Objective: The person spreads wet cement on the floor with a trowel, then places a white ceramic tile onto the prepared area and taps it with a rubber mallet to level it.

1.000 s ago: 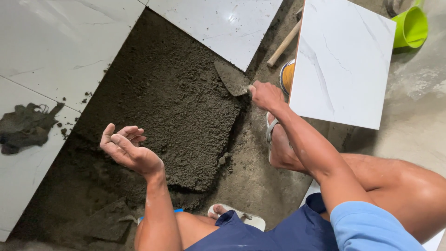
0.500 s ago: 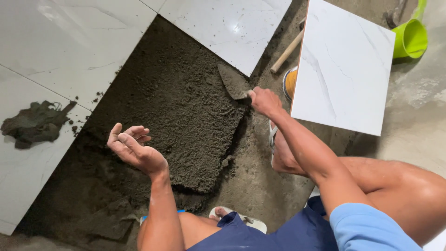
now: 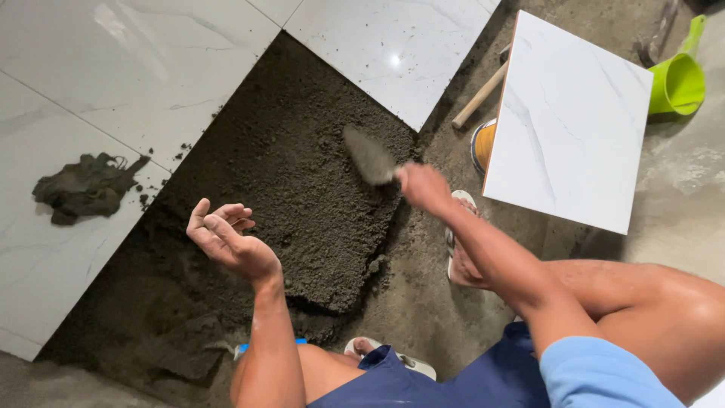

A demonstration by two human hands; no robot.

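**Apprentice:** From the head view, what was each of your hands doing?

**Me:** My right hand (image 3: 424,186) was clamped on the handle of the trowel (image 3: 370,156), its blade low over the far side of the mortar bed (image 3: 302,196); it was blurred, so I could not tell whether the blade touched. My left hand (image 3: 226,238) hung above the near part of the bed, palm up, fingers loosely curled, empty and touching nothing.

**Apprentice:** Where did the bed sit?

**Me:** In the dark gap between the laid white tiles (image 3: 136,68), with a raised slab of it near my knee. A loose white tile (image 3: 570,121) lay to my right, partly over a wooden handle (image 3: 479,97) and an orange-rimmed container (image 3: 482,143). A green scoop (image 3: 677,79) sat beyond it, and a dark rag (image 3: 84,187) lay on a laid tile to my left.

**Apprentice:** How would you judge the spreading done well?

**Me:** I reckoned the blade wanted a shallow angle, drawn in even strokes, so the bed came level with its neighbours, with no hollows near the edges. The free hand was best kept off the mortar.
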